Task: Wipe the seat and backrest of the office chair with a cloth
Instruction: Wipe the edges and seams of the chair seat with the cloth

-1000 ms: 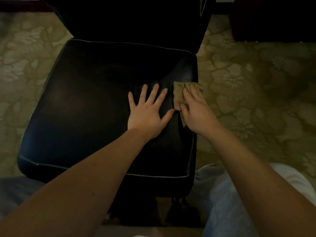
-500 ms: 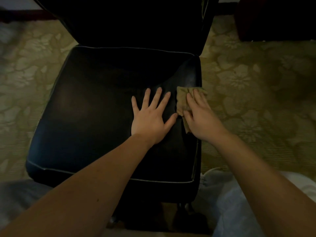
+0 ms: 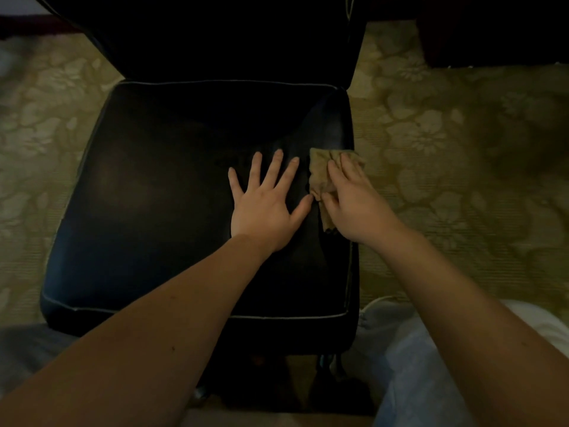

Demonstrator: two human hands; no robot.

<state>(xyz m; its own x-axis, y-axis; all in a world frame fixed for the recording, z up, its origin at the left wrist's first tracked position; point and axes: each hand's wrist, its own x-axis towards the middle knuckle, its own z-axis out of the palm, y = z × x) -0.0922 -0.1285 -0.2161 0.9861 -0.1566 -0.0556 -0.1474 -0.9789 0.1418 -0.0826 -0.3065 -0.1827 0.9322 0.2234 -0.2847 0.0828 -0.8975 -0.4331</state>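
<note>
A black padded office chair seat (image 3: 147, 195) with pale piping fills the middle of the head view, and its dark backrest (image 3: 215, 35) rises at the top. My left hand (image 3: 264, 208) lies flat on the seat, fingers spread and straight. Just to its right, my right hand (image 3: 354, 204) presses a small tan cloth (image 3: 320, 171) against the seat's right edge with straight fingers. Part of the cloth sticks out beyond my fingertips and below my thumb.
A patterned beige-green carpet (image 3: 446, 143) surrounds the chair. A dark piece of furniture (image 3: 498, 29) stands at the top right. My legs in light trousers (image 3: 409, 365) show at the bottom, close to the seat's front edge. The chair base (image 3: 326, 377) is dimly seen below.
Both hands stay in nearly the same place on the seat. The view has shifted, so the chair sits slightly lower and further right in frame. The cloth remains under my right hand.
</note>
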